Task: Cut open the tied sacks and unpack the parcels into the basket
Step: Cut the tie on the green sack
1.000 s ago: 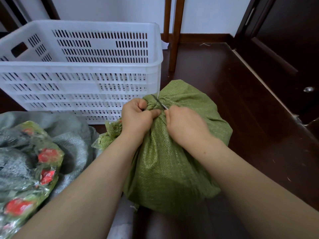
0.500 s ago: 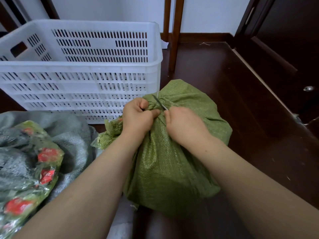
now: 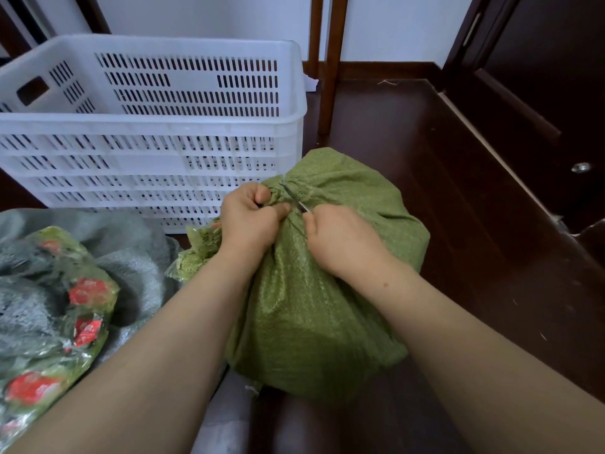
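A full green woven sack [image 3: 327,290] lies on the dark floor in front of me, its neck bunched and tied at the far end. My left hand [image 3: 250,221] is shut on the gathered neck of the sack. My right hand [image 3: 340,237] grips a small pair of scissors [image 3: 294,199], whose thin blades point up and left into the tied neck. The handles are hidden inside my fist. A white slotted plastic basket [image 3: 157,126] stands just behind the sack to the left.
At the left lie a grey sack [image 3: 131,250] and a clear green bag with red-printed packets [image 3: 55,306]. A wooden furniture leg [image 3: 329,67] rises behind the basket. A dark wooden door and its raised threshold [image 3: 523,126] run along the right.
Both hands stay at the sack's neck; the scissor blades have shifted only slightly along the tie. The sack has not moved.
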`<action>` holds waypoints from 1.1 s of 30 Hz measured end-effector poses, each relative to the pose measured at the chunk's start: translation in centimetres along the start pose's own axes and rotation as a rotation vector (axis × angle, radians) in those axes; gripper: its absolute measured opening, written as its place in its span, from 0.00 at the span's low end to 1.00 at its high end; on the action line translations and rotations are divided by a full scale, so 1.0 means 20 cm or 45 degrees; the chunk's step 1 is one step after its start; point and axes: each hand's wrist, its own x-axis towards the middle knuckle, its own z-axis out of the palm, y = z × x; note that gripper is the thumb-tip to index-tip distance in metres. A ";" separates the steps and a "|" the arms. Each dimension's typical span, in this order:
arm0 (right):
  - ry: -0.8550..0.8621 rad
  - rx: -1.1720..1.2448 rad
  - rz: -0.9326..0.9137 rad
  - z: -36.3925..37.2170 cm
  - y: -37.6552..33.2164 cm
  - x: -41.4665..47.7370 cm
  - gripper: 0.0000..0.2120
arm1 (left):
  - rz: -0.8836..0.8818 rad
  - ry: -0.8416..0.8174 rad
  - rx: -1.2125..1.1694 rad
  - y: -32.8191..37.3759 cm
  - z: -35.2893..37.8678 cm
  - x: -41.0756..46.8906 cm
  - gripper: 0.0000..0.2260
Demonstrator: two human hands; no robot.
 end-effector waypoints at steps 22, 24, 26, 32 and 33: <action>0.089 0.644 0.142 -0.07 0.08 0.10 0.19 | -0.088 -0.042 -0.056 0.05 0.01 -0.05 0.21; 0.294 0.750 0.140 -0.09 0.11 0.12 0.21 | -0.107 -0.073 -0.161 0.08 0.02 -0.07 0.20; 0.423 0.633 0.100 -0.08 0.12 0.12 0.19 | -0.143 -0.142 -0.263 0.10 0.03 -0.09 0.19; 0.383 0.745 0.080 0.01 0.12 0.14 0.09 | -0.139 -0.293 -0.203 0.12 -0.01 -0.12 0.20; 0.387 0.838 0.075 0.01 0.11 0.14 0.09 | -0.162 -0.315 -0.217 0.12 -0.02 -0.12 0.19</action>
